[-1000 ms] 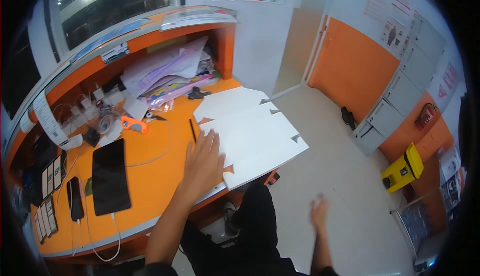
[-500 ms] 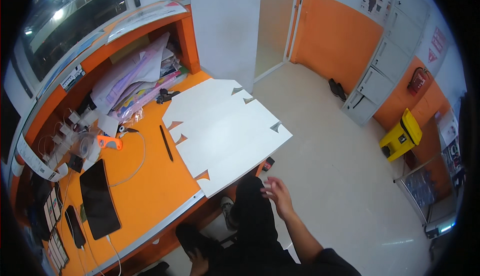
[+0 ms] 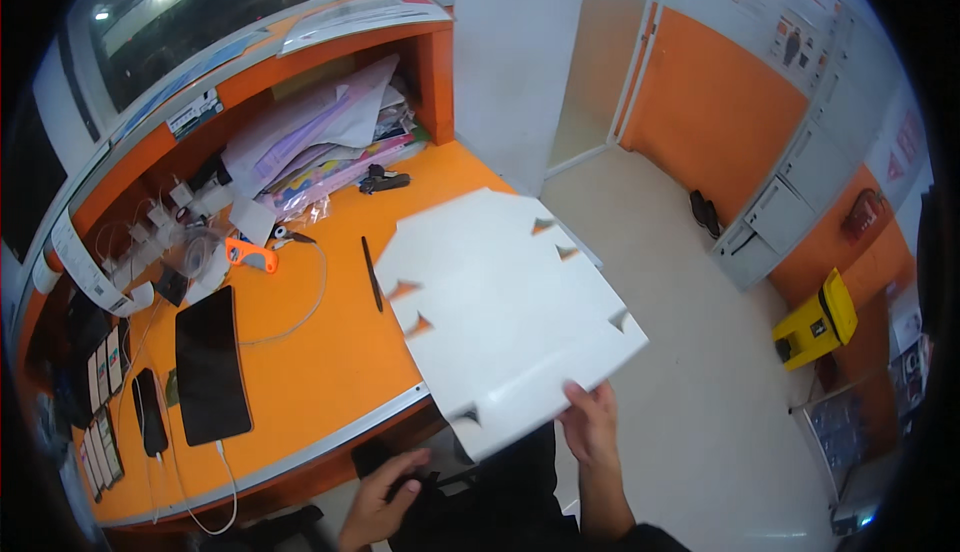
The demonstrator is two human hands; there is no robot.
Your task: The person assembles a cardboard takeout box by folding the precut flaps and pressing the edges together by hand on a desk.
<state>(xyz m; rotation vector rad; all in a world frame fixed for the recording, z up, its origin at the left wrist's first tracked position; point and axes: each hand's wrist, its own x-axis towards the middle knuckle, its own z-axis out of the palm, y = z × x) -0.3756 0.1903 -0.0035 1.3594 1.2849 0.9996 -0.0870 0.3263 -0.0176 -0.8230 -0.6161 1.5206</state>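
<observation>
The orange worktop (image 3: 310, 377) fills the frame's left. At centre, a white sheet (image 3: 510, 322) with 6 notches overhangs its edge. The right hand (image 3: 592, 427) pinches the sheet's lower edge; the left hand (image 3: 382, 502), lower centre, has thumb and fingers parted.

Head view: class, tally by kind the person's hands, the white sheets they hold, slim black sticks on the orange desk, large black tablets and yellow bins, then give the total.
Left hand and right hand: 2
Held white sheet: 1
Slim black stick: 1
Large black tablet: 1
Yellow bin: 1
Total: 6
</observation>
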